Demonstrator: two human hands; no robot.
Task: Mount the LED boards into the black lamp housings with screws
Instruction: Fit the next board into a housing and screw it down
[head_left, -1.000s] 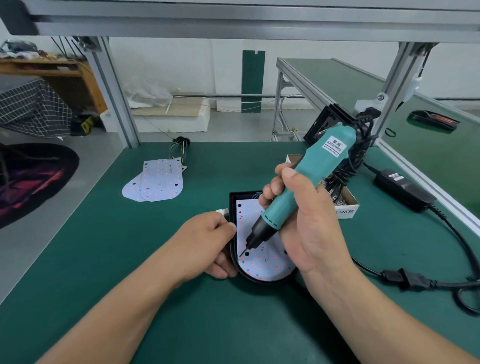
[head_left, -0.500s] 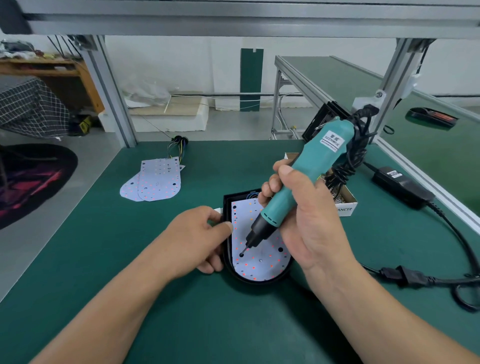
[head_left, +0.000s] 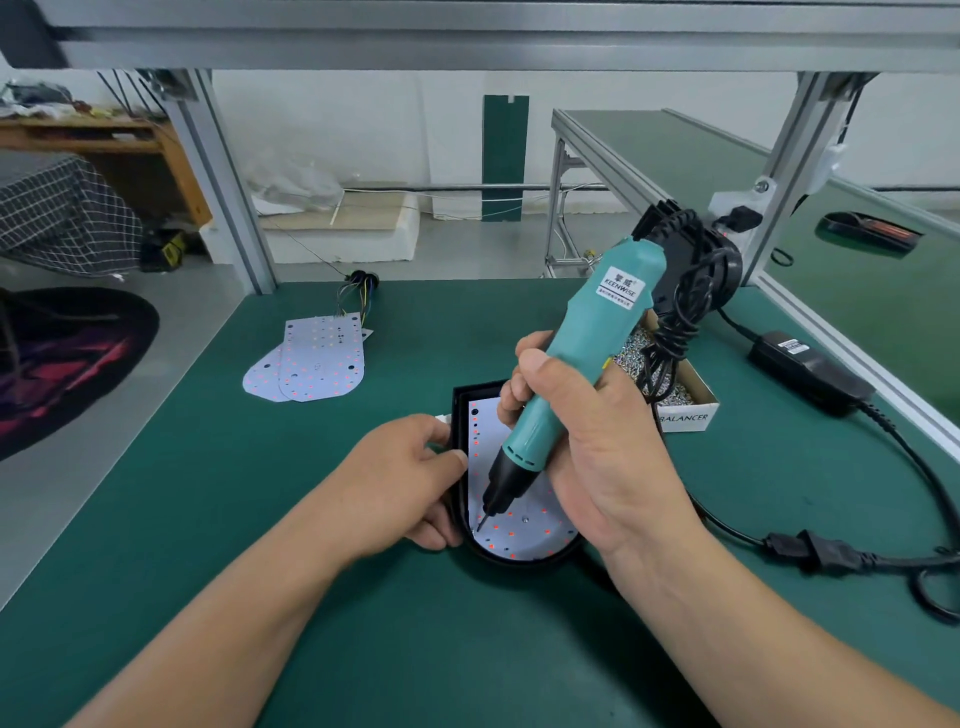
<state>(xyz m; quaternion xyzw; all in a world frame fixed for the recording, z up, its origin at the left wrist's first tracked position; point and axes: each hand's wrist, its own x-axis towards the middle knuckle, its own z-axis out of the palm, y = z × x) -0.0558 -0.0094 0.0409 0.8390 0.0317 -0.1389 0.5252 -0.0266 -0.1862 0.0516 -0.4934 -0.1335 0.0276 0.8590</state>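
Note:
A black lamp housing lies on the green table in front of me, with a white LED board seated inside it. My left hand grips the housing's left wall, thumb on the rim. My right hand holds a teal electric screwdriver, tilted. Its bit tip touches the board near the lower left edge. Two more LED boards lie stacked at the back left, with coloured wires behind them.
A cardboard box of screws stands right of the housing. Another black housing sits behind the screwdriver. A black power adapter and its cable trail over the right side. Aluminium frame posts rise at the table's back corners.
The screwdriver tip has shifted down toward the board's curved lower left edge. My left hand still holds the housing's left wall.

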